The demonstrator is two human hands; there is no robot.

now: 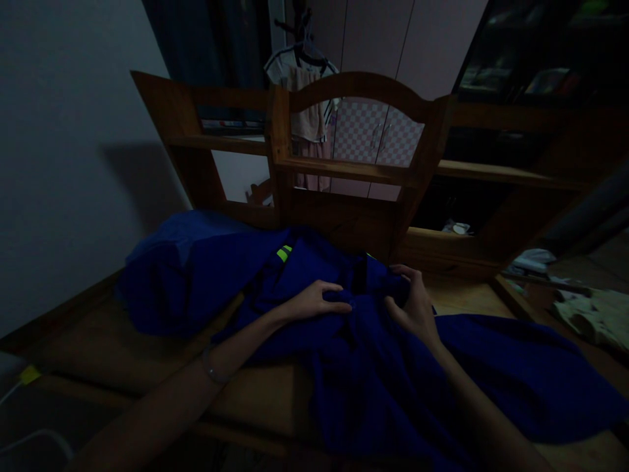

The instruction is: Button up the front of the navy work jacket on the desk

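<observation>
A dark blue jacket (373,367) with small yellow-green strips lies spread and rumpled over a wooden surface, one sleeve (525,373) stretched out to the right. My left hand (314,301) pinches a fold of it near the middle, thumb and fingers closed on the cloth beside what looks like a round button. To the right, my right hand (415,307) curls around another part of the same jacket, with some fingertips hidden behind the fabric. Another bundle of blue cloth (181,275) lies at the left; whether it belongs to the jacket is unclear.
Behind the jacket rises a wooden headboard with shelves (344,172). Clothes on hangers (307,98) and a pink wardrobe (373,46) stand beyond it. A white wall (73,131) borders the left; a pale cloth (594,314) lies at the far right.
</observation>
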